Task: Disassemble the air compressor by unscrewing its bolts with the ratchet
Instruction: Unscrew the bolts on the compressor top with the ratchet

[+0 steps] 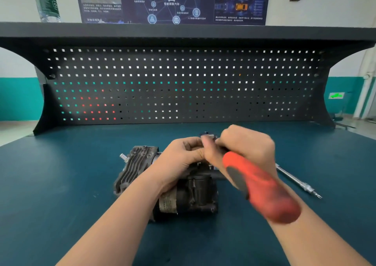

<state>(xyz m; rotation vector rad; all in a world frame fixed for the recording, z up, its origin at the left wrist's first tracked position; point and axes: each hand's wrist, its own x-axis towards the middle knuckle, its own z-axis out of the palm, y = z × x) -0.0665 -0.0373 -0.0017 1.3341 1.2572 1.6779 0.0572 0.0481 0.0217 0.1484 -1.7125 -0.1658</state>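
while our left hand (179, 156) curls its fingers on top of the air compressor (162, 182), which lies mid-bench with its long axis left-right, our right hand (244, 145) grips the ratchet (258, 186), its red handle pointing toward us.

Ratchet handle (262, 186): bright red-orange with a dark grey inlay.
Air compressor (189, 192): dull grey fins, blackish body, tan label.
Bench top (61, 184): deep teal.
Pegboard (183, 82): black, gridded with square holes.
Extension bar (299, 182): silvery steel.

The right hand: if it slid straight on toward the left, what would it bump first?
Probably the left hand, already touching the right hand above the compressor. Depth is hard to judge.
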